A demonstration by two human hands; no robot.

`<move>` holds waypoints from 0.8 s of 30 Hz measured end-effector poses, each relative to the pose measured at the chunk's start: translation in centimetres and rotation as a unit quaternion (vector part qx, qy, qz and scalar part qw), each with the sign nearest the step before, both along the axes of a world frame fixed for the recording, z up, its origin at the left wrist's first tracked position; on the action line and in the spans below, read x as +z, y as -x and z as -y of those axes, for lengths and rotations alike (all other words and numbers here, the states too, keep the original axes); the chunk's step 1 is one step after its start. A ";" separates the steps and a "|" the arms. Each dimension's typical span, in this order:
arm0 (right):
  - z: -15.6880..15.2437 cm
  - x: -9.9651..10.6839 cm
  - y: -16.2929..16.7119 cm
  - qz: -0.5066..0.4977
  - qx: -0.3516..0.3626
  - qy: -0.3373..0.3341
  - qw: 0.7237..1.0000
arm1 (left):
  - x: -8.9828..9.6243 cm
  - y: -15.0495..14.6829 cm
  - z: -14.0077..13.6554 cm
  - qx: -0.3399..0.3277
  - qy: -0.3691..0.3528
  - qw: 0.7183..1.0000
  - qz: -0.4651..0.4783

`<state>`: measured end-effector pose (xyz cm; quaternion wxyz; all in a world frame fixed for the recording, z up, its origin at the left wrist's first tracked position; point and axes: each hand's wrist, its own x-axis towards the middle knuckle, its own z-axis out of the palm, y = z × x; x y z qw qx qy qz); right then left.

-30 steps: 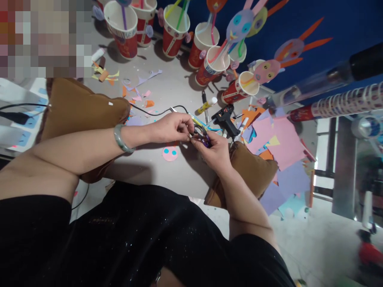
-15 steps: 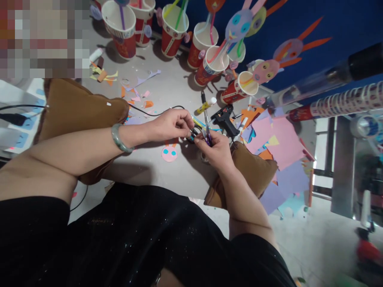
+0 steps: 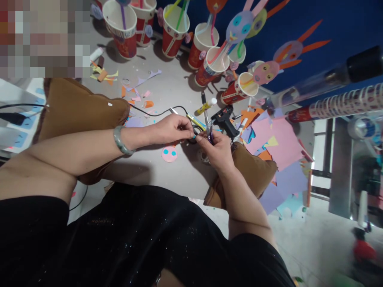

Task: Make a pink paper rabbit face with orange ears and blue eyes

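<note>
My left hand, with a bangle on its wrist, is closed in a pinch. Its fingertips meet those of my right hand at a tiny blue piece, probably paper, mostly covered by the fingers. Scissors with purple on the handles are tucked in my right hand, partly hidden by its fingers. Below my left hand, a round pink paper face with two blue eyes and orange ears lies on the table. Behind my right hand rests a black glue gun.
Red-and-white paper cups with straws and paper animal faces line the back. A yellow glue stick lies ahead of my hands. Brown cushions flank my arms. Coloured paper sheets and a stack of cups are at right.
My left hand has shifted slightly, its fingertips now meeting my right hand's at the blue piece. The scissors have tilted a little in my right hand.
</note>
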<state>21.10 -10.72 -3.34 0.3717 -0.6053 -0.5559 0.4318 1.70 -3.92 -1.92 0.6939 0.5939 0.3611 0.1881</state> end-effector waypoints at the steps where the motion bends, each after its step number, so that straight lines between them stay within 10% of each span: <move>1: 0.0 -0.1 0.0 0.001 0.000 0.001 1.000 | -0.1 0.0 0.0 -0.002 -0.001 1.000 -0.001; 24: -0.2 -0.8 -0.3 -0.008 0.008 0.015 1.000 | -0.4 0.1 0.0 0.000 0.041 0.999 0.009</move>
